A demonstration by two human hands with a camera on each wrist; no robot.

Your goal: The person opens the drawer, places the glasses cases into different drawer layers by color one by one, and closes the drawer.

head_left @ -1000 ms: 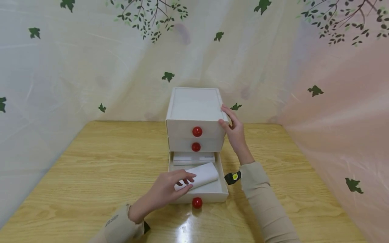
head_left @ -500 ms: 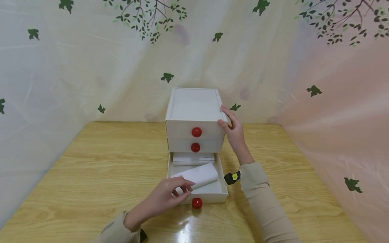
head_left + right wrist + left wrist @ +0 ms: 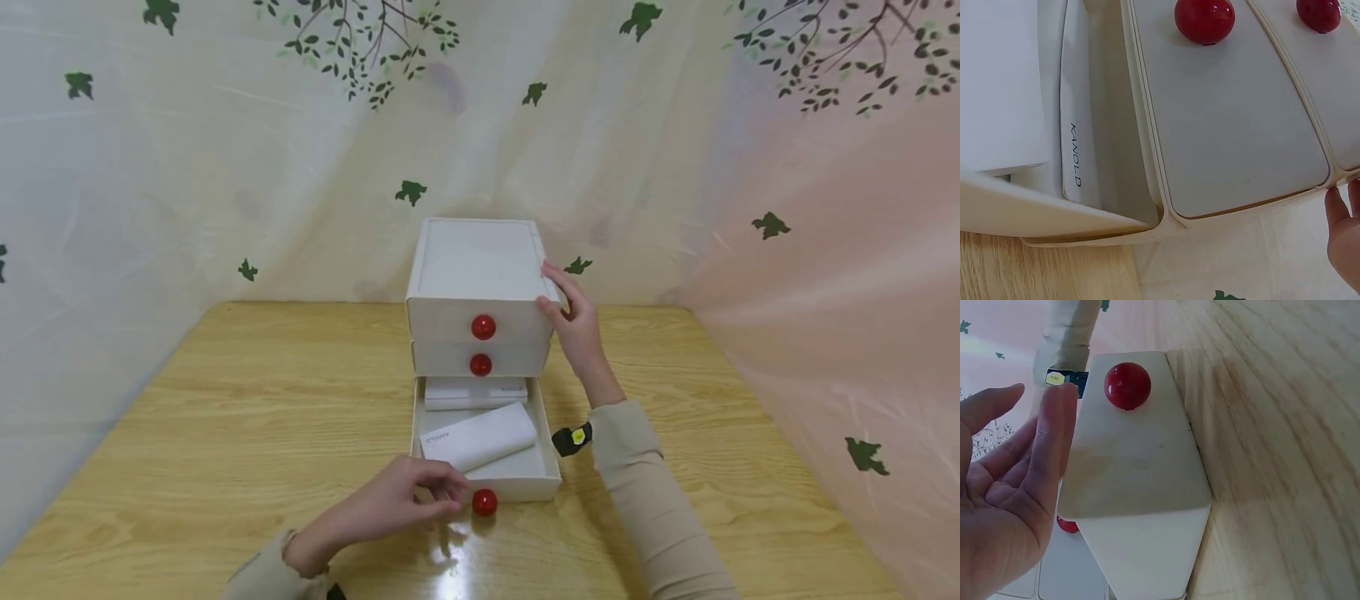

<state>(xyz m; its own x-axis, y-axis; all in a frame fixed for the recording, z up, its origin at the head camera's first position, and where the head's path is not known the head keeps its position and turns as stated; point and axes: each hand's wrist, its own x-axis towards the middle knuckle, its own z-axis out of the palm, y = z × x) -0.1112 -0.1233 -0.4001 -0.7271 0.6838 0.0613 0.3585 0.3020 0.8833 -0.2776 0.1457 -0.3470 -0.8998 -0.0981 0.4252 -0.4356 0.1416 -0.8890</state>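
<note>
A white drawer cabinet (image 3: 480,258) has its bottom drawer (image 3: 525,490) pulled out. Inside, a white oblong case (image 3: 480,437) with dark lettering lies slanted at the front. Behind it is a second white case (image 3: 476,398); its lettering reads KANOLD in the right wrist view. My left hand (image 3: 397,502) hovers by the drawer's front, fingers loosely bent and holding nothing, close to the red knob (image 3: 484,502). The left wrist view shows this hand (image 3: 1019,465) beside the drawer face. With thumb and fingertips, my right hand (image 3: 581,333) touches the cabinet's upper right edge.
Two upper drawers are closed, each with a red knob (image 3: 483,327). The cabinet stands on a wooden table (image 3: 300,392) near its back edge. A pale curtain (image 3: 300,192) with leaf prints hangs behind and at both sides.
My left hand has drawn back from over the slanted case toward me, down to the drawer's front, uncovering the case. The right hand stays at the cabinet's edge.
</note>
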